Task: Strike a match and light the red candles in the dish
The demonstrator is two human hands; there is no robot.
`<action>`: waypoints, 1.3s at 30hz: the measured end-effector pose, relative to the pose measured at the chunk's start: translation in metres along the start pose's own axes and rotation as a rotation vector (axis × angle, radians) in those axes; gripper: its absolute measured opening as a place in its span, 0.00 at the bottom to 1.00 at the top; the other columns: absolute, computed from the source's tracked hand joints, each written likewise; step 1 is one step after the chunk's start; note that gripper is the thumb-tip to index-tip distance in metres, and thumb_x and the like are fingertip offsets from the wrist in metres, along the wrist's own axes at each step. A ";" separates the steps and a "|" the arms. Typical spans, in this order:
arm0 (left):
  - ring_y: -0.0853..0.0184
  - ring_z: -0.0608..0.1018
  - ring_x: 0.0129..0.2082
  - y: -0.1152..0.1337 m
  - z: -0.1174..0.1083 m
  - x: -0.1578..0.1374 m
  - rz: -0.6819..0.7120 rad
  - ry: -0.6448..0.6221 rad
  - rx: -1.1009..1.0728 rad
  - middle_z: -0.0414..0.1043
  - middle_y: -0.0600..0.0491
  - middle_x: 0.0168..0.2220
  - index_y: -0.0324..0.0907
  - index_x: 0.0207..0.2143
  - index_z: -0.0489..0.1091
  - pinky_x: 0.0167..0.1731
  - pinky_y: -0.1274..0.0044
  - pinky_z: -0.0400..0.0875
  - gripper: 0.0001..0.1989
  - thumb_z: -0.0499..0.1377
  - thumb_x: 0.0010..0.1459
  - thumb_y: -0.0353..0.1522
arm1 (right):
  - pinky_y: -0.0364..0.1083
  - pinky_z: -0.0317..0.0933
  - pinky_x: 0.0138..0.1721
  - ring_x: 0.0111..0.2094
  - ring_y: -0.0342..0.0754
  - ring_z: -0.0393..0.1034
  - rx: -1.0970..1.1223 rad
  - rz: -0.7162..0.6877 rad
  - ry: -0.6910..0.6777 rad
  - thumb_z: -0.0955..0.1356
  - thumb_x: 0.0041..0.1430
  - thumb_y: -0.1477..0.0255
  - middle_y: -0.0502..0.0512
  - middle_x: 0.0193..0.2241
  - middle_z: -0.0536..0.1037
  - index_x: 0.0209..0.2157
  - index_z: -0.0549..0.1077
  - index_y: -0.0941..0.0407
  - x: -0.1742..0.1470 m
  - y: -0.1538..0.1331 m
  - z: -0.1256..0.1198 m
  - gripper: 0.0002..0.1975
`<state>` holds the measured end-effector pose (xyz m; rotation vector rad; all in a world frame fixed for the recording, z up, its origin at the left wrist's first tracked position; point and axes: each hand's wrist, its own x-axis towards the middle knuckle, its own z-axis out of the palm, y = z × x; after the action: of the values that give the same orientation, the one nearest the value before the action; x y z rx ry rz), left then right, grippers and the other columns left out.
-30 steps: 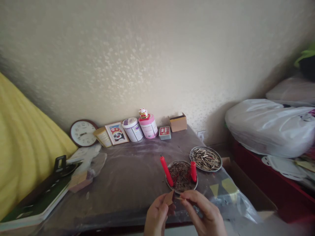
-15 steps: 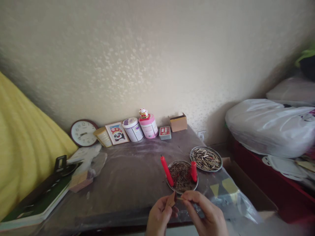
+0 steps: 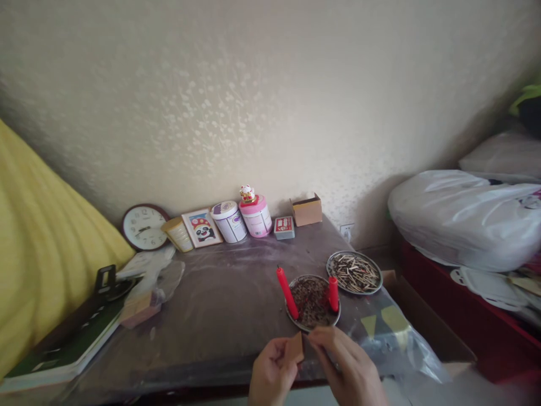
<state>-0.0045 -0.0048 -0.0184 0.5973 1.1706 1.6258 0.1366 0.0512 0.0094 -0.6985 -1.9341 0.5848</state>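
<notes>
Down at the bottom centre of the frame, my left hand [image 3: 273, 375] pinches a small brown matchbox [image 3: 294, 348] between thumb and fingers, tilted up on its edge. My right hand [image 3: 349, 369] sits just beside it, fingertips closed together near the box's right edge; whether they grip a match I cannot tell, it is too small to make out. Both hands hover over the near edge of the desk [image 3: 220, 316]. Just above them lies a round metal plate of dark burnt bits [image 3: 313, 316], with a leaning red candle [image 3: 286, 292] at its left rim and a shorter red candle [image 3: 333, 294] at its right. Up and to the right, a second plate of matchsticks [image 3: 354, 273] sits near it, apart. Along the wall stand a clock [image 3: 142, 227] and a pink jar [image 3: 256, 216].
</notes>
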 end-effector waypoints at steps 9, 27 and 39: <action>0.67 0.72 0.23 0.034 -0.036 0.016 0.055 0.306 -0.344 0.71 0.50 0.23 0.39 0.30 0.79 0.22 0.76 0.68 0.25 0.72 0.27 0.43 | 0.40 0.64 0.28 0.27 0.48 0.70 0.350 0.610 0.164 0.69 0.52 0.58 0.53 0.24 0.77 0.29 0.76 0.56 0.011 0.011 0.003 0.14; 0.68 0.74 0.23 0.044 -0.040 0.022 -0.021 0.553 -0.516 0.71 0.49 0.25 0.34 0.26 0.75 0.22 0.77 0.71 0.17 0.51 0.60 0.34 | 0.44 0.46 0.26 0.22 0.45 0.48 0.439 0.840 0.098 0.66 0.53 0.54 0.46 0.16 0.52 0.15 0.57 0.54 0.024 -0.005 -0.012 0.24; 0.69 0.73 0.22 0.046 -0.039 0.021 -0.034 0.537 -0.521 0.71 0.50 0.24 0.34 0.27 0.75 0.20 0.77 0.70 0.17 0.51 0.61 0.34 | 0.44 0.41 0.26 0.22 0.44 0.45 0.509 0.810 0.076 0.66 0.54 0.54 0.44 0.16 0.52 0.16 0.58 0.55 0.024 -0.004 -0.010 0.23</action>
<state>-0.0647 -0.0026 0.0039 -0.2061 1.0442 2.0254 0.1356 0.0659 0.0311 -1.1319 -1.2851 1.4557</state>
